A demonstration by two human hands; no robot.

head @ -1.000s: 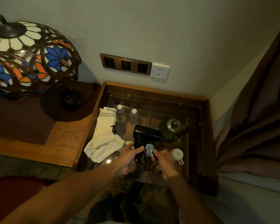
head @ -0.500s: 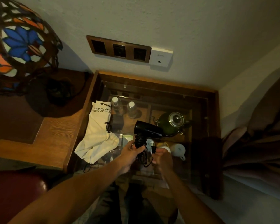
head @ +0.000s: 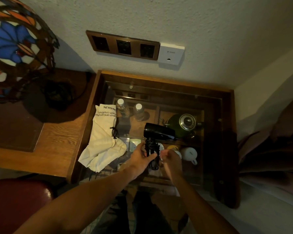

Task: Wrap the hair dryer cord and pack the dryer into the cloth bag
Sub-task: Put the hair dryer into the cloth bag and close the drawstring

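Observation:
A black hair dryer (head: 158, 133) is held above a glass-topped wooden table (head: 227, 132), barrel pointing right. My left hand (head: 139, 157) grips its handle, which has the black cord (head: 154, 150) wound around it in several turns. A short loop of cord hangs below the handle. My right hand (head: 170, 157) is just right of the handle with fingers curled at the cord's end; what it pinches is hard to make out. The cream cloth bag (head: 103, 139) with black print and a drawstring lies crumpled on the table's left side, apart from both hands.
Under the glass are two water bottles (head: 130, 109), a green kettle (head: 183, 124) and a white mug (head: 189, 154). A stained-glass lamp (head: 15, 48) stands on the wooden desk at left. Wall sockets (head: 123, 45) sit above the table. A curtain hangs at right, a red seat at lower left.
The view has moved closer and shifted right. More cord is wound around the handle and the hanging loop is shorter. My right hand stays beside the handle.

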